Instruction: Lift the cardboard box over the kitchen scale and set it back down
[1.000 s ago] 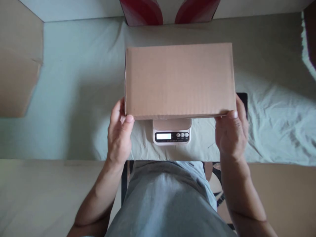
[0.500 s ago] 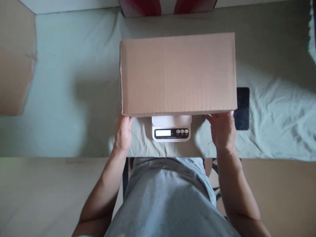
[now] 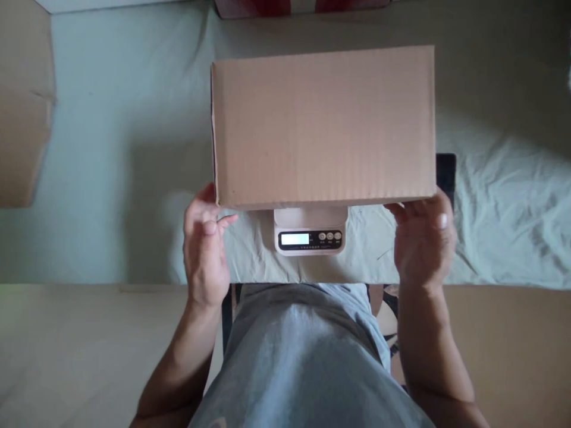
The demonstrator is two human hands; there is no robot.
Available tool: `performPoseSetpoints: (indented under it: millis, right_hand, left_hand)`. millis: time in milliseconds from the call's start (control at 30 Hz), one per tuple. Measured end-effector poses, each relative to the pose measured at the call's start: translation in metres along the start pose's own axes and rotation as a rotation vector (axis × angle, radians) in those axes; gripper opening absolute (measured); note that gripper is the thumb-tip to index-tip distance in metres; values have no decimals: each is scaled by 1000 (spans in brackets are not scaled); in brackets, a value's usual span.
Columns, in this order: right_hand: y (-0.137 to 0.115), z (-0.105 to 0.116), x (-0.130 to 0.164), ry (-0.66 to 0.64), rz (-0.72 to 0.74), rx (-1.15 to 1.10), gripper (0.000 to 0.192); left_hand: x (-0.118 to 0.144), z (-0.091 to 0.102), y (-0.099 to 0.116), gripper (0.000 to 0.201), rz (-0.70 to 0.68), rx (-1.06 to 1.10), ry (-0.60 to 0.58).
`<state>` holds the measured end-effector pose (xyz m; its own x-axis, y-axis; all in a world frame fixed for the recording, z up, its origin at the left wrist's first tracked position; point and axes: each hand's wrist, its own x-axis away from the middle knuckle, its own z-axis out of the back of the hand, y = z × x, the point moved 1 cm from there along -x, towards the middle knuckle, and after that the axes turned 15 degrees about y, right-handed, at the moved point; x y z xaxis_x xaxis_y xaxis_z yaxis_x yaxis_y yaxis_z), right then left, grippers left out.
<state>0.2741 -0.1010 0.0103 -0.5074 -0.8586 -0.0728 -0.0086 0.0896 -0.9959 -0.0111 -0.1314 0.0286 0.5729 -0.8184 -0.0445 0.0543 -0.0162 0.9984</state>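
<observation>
A brown cardboard box [image 3: 323,128] is held level over a small white kitchen scale [image 3: 311,245] and hides most of its platform. The scale's front shows a lit display and a row of buttons. My left hand [image 3: 206,252] is at the box's near left corner, palm turned up, its fingers partly hidden under and beside the box. At the near right corner, my right hand [image 3: 423,244] supports the box, with its fingertips out of sight beneath it.
A green cloth [image 3: 89,148] covers the table. A black flat device [image 3: 446,169] lies partly behind the box on the right. Another cardboard piece [image 3: 22,119] stands at the left, and a red and white box [image 3: 307,7] at the back edge.
The box looks larger and has risen toward me, off the scale. Both hands have come up and moved outward, turning palms up. The scale's display has turned bluish.
</observation>
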Motion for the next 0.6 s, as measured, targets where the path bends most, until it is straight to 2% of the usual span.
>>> performPoseSetpoints:
  millis: [133, 267, 467, 600]
  right_hand:
    - [-8, -12, 3, -4, 75, 24, 44]
    - [-18, -23, 1, 25, 96, 68, 44]
    - [-44, -50, -24, -15, 148, -58, 37]
    - [-32, -66, -50, -109, 210, -66, 32]
  left_hand:
    - [11, -13, 13, 32, 18, 30, -20]
    - [9, -26, 18, 34, -16, 15, -40]
    - [-25, -51, 35, 34, -151, 86, -40]
    - [-58, -65, 26, 40, -192, 180, -78]
